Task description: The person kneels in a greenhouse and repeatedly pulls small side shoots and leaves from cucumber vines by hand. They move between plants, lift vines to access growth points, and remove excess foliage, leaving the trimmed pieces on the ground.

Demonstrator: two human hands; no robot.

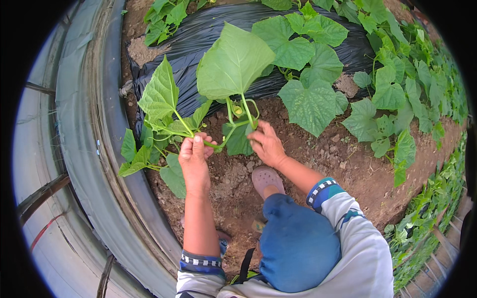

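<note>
A cucumber vine [233, 128] is held up above the soil, bent between my two hands. My left hand [195, 154] pinches its green stem between thumb and fingers, beside the stalk of a raised leaf [160, 91]. At the other side, the fingers of my right hand [267, 143] are at a joint of the stem, by the base of a large leaf's stalk; the fingertips are partly hidden. That large leaf [234, 61] stands upright with its pale underside towards me. A small yellow flower [237, 110] and a curled tendril [256, 106] show near the joint.
Black plastic mulch [223, 22] covers the bed ahead, with more cucumber plants [309, 100] on the right. A plastic-sheeted greenhouse wall [85, 111] curves along the left. My shoe [266, 179] rests on bare soil [313, 164] between them.
</note>
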